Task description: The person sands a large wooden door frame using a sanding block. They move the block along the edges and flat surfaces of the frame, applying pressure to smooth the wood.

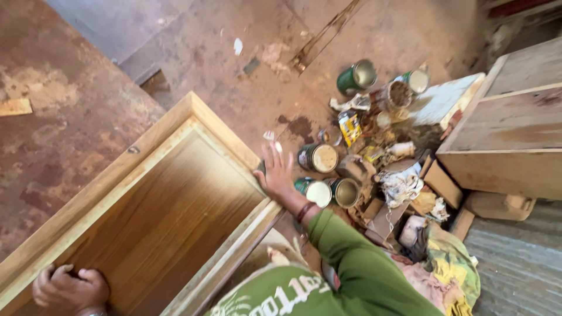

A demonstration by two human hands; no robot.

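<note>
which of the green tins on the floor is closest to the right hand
The green tin with the pale lid, just beside the wrist of the right hand that rests on the wooden panel's corner. The other tins lie farther away; the tipped one is farthest.

Cut off at seven o'clock: the wooden frame (146,216), and the wrist of the left hand (69,289). Right hand (276,175) palm hidden, perhaps pressing the frame's corner. Blurred, unreadable: tin labels (319,158) at three o'clock.

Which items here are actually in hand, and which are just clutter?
In hand: large varnished wooden panel with a raised frame, left hand on its near edge, right hand on its corner.
Lying about: open metal tins, crumpled rags, bare wooden box.
</note>
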